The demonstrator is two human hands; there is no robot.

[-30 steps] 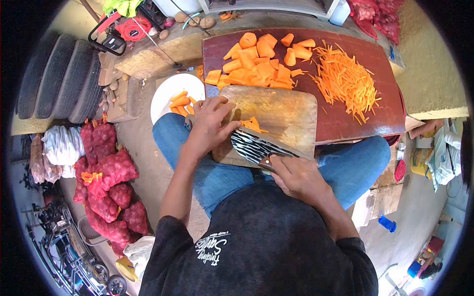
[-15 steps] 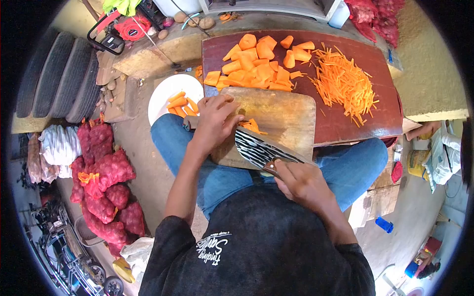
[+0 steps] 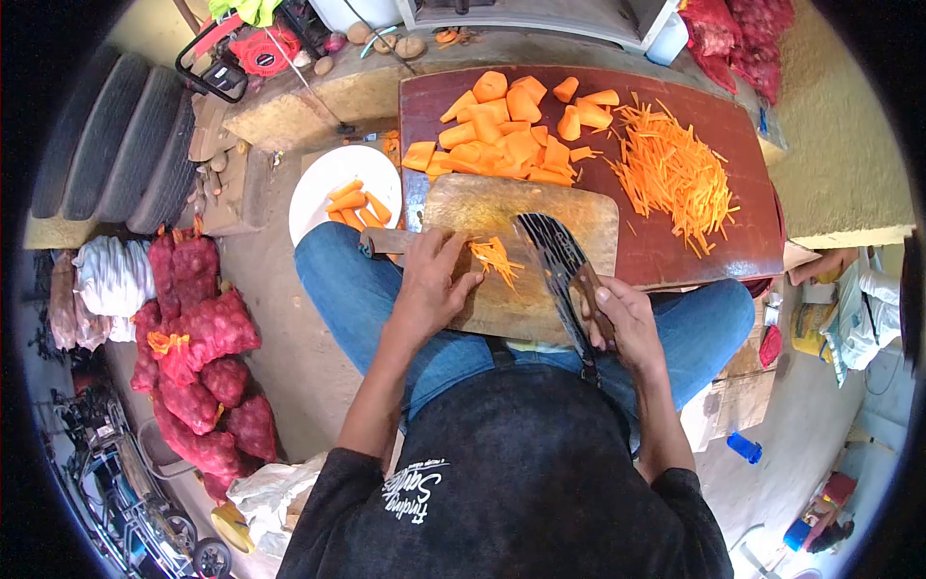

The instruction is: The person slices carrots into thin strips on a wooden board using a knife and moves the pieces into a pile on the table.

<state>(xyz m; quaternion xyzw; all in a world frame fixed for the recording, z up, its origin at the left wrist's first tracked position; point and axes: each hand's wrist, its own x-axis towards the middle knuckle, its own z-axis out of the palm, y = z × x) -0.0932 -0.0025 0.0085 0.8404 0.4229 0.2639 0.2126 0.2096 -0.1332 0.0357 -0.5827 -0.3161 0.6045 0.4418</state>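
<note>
A wooden cutting board [image 3: 482,205] rests across my lap against the table edge. My left hand [image 3: 431,282] lies on its left part, thumb apart from the fingers, beside a small heap of carrot strips [image 3: 497,261]. No held piece shows in that hand. My right hand [image 3: 627,320] grips the brown handle of a broad kitchen knife [image 3: 553,253] with a black-and-white patterned blade. The blade stands over the right side of the board, tip pointing away from me, apart from the strips.
On the dark red table [image 3: 579,227] lie peeled carrot chunks [image 3: 502,130] and a large pile of carrot strips [image 3: 675,179]. A white plate [image 3: 313,183] with several carrot pieces is at the left. Red mesh sacks [image 3: 217,338] and tyres [image 3: 121,145] stand farther left.
The knife has moved right and away from my left hand, and its blade has turned more upright. My left hand has shifted down and opened out, and the carrot strips show more fully.
</note>
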